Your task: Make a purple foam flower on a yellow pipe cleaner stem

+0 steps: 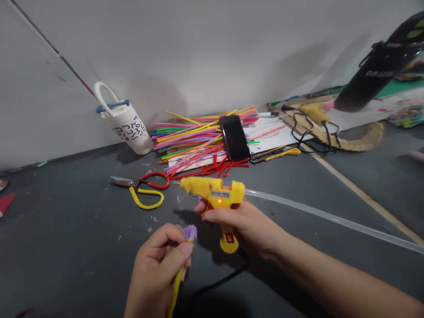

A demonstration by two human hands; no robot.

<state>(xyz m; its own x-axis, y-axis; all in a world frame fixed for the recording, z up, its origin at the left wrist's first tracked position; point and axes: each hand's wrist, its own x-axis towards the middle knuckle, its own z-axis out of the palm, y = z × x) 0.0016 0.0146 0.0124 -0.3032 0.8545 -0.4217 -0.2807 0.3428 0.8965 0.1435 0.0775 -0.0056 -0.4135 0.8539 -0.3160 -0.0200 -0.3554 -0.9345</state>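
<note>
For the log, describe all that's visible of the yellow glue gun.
The yellow glue gun, seemingly plastic, is held by its handle in the right hand over the table, nozzle pointing left. An orange light glows on its side, below a label; a red switch sits low on the handle. The orange trigger is partly hidden. A translucent glue stick extends from its rear.
</note>
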